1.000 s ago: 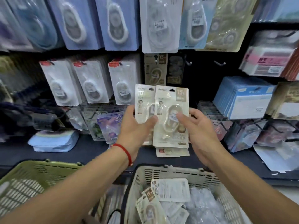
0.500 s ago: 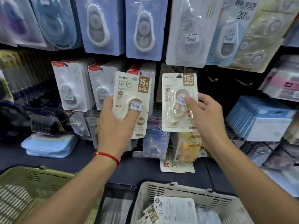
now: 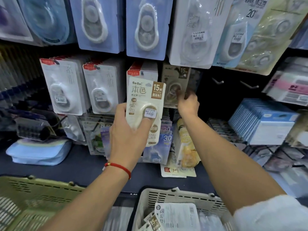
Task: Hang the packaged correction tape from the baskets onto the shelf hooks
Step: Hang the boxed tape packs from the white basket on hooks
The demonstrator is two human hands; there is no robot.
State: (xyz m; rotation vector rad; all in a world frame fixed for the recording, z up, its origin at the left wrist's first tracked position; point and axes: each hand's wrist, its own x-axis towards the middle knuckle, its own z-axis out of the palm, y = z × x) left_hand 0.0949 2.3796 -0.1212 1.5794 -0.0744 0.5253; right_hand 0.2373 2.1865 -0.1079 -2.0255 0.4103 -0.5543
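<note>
- A cream correction tape pack (image 3: 145,104) marked "15M" stands upright in the middle of the frame, in front of the shelf display and clear of any hook.
- The left hand (image 3: 128,130) is closed around the lower part of that pack, thumb pressed on the blister just below its price sticker, the other fingers behind the card; a red string bracelet (image 3: 119,167) circles the wrist.
- A second 15M pack (image 3: 175,85), blurred and in shadow, is up against the dark back panel just right of centre, its top at the level of a hook; whether the hook passes through its hole cannot be told.
- The right hand (image 3: 188,103) reaches up to that pack and its fingers are curled at the lower right edge of the card, pinching it.
- To the right of the second pack, two bare shelf hooks (image 3: 218,81) stick out from the dark panel.
- Left of the held pack hang rows of white packs with red tops (image 3: 65,87); larger blue-backed packs (image 3: 145,27) hang in the row above.
- Below the hands, smaller packs lean on the dark shelf ledge (image 3: 80,165), among them a yellow one (image 3: 187,144).
- A pale blue pouch (image 3: 38,152) lies on the ledge at the left.
- At the bottom centre a beige basket (image 3: 180,196) holds more packs of the same tape (image 3: 175,215); a green basket (image 3: 33,197) sits at the bottom left.
</note>
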